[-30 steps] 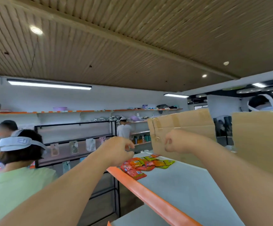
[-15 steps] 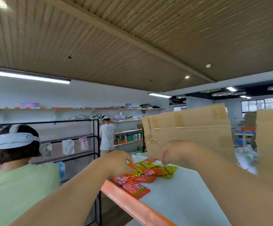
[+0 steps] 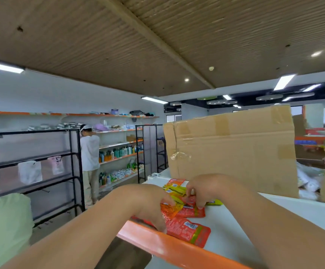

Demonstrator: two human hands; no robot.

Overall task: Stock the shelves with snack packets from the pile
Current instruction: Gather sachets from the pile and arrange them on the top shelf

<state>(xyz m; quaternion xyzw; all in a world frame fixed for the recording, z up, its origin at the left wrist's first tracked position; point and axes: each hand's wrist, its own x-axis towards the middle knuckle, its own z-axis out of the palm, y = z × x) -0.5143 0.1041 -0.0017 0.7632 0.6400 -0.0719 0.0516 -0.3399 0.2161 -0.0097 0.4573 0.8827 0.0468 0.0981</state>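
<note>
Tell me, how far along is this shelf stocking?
Early, it seems. No packets look neatly placed yet: the pile lies loose on the orange-edged shelf. In hand: the left hand grips an orange packet, and the right hand reaches into the others. Left: shelving nearly the whole pile.

Under our left hand [image 3: 148, 202] and right hand [image 3: 206, 189] we see red packets [image 3: 188, 231] with green edges and blue-and-white labels; yellow packets [image 3: 174, 190] show between the two hands. The shelf [image 3: 254, 230] beneath is white, its front lip [image 3: 177, 247] orange. Behind our hands the cardboard box [image 3: 235, 152] is plain brown with paler tape [image 3: 281, 114]. Left of them, the racks [image 3: 74, 171] are black.
</note>
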